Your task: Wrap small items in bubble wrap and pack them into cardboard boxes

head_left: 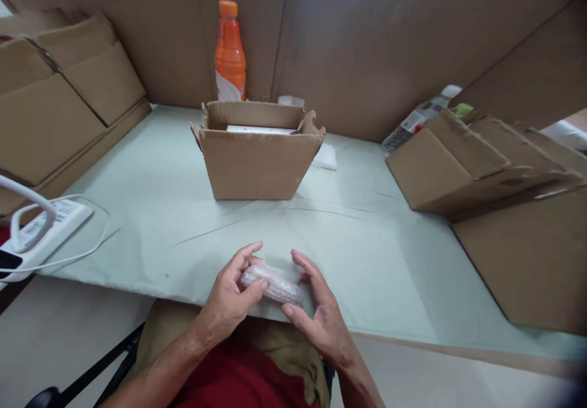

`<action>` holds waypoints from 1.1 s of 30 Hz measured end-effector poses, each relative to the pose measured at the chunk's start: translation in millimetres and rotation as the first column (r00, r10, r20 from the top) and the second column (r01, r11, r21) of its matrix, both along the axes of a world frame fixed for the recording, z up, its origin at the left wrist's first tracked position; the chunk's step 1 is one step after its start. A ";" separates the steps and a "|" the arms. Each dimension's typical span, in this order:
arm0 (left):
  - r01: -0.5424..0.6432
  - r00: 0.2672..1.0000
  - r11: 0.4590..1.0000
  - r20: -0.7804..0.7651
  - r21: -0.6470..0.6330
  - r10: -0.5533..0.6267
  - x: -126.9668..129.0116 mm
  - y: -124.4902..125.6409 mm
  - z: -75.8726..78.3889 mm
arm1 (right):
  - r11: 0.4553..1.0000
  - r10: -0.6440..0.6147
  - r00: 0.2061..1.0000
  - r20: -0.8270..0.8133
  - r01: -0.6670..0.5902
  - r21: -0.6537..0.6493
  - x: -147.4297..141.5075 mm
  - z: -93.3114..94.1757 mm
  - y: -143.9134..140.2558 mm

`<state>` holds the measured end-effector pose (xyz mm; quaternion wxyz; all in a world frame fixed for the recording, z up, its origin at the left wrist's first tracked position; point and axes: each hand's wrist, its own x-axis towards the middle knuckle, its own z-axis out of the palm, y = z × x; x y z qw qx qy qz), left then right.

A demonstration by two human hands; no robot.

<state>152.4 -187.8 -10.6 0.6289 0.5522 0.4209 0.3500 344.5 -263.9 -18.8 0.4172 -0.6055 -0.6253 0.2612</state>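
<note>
A small bundle of clear bubble wrap (275, 284) is between my two hands, just over the table's front edge. My left hand (233, 292) grips its left end, with the thumb on top and the fingers behind. What the wrap encloses, if anything, cannot be made out. Around the bundle's right end, my right hand (320, 310) curves with thumb and fingers spread apart; its thumb is close to the wrap, and I cannot tell whether it touches. Farther back stands an open cardboard box (254, 166) with a white flat item (261, 130) showing inside.
An orange bottle (230, 56) stands behind the box, and a white packet (325, 157) lies to its right. Cardboard boxes (527, 243) and a clear bottle (419, 117) are at the right. At the left are more cardboard (50, 108) and a white power strip (50, 227) with cables.
</note>
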 end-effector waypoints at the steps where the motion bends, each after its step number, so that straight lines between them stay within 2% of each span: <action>1: -0.003 1.000 1.000 -0.003 0.014 0.003 -0.1 1.0 0.3 | 1.000 0.004 1.000 -0.028 -0.005 -0.024 0.1 -0.1 2.2; 6: 0.019 0.999 0.995 -0.046 0.098 -0.015 -4.9 12.7 0.2 | 0.988 -0.069 0.974 -0.217 0.037 -0.147 -6.4 -0.1 15.7; 8: -0.001 0.999 0.982 -0.050 0.187 0.011 -11.1 22.9 1.8 | 0.984 -0.091 0.964 -0.248 0.048 -0.172 -5.6 4.9 22.0; 10: -0.108 0.991 0.943 -0.047 0.314 0.129 -19.5 38.8 7.8 | 0.984 -0.105 0.965 -0.239 0.066 -0.165 -0.4 14.4 29.3; 12: -0.260 0.951 0.860 -0.040 0.438 0.307 -27.2 61.2 18.7 | 0.988 -0.111 0.974 -0.197 0.086 -0.131 8.5 28.0 38.0; 15: -0.435 0.864 0.705 0.039 0.560 0.502 -29.9 102.8 35.6 | 0.991 -0.132 0.986 -0.104 0.129 -0.041 23.8 54.0 53.3; 17: -0.492 0.835 0.644 0.109 0.586 0.539 -24.3 129.3 39.6 | 0.985 -0.166 0.985 -0.055 0.168 0.045 31.9 75.3 65.2; 19: -0.489 0.841 0.651 0.117 0.581 0.528 -15.2 149.6 34.6 | 0.968 -0.210 0.977 -0.021 0.211 0.137 36.9 100.7 79.6; 22: -0.424 0.869 0.688 0.050 0.589 0.492 -2.7 163.6 15.1 | 0.932 -0.257 0.964 0.074 0.227 0.284 37.3 145.5 110.1; 25: -0.393 0.861 0.650 0.012 0.651 0.509 2.5 163.3 -5.1 | 0.921 -0.246 0.945 0.214 0.159 0.354 28.8 188.5 154.7; 27: -0.375 0.852 0.606 0.003 0.702 0.523 2.8 161.0 -13.7 | 0.953 -0.165 0.943 0.290 0.077 0.293 18.5 208.5 189.8; 29: -0.362 0.845 0.559 0.009 0.746 0.534 2.6 160.0 -18.5 | 0.985 -0.044 0.942 0.333 -0.015 0.172 4.6 218.8 224.4; 33: -0.356 0.831 0.485 0.033 0.799 0.555 4.2 162.3 -23.2 | 0.988 0.140 0.907 0.397 -0.102 -0.115 -30.2 216.4 278.0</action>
